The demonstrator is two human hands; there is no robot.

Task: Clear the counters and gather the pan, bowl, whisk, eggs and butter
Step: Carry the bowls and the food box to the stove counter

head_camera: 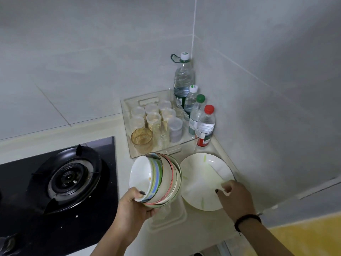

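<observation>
My left hand has its grip round the tilted stack of bowls, lower centre; my right hand pinches the plate rim on the desk. Clearing's underway; pan, whisk, eggs, butter unseen.

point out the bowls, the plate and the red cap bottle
bowls (147, 174): head view, inside of the nearest bowl
plate (199, 182): head view, bare middle
red cap bottle (204, 126): head view, clear body

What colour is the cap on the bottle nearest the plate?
Red cap, clearest in the head view.
</observation>
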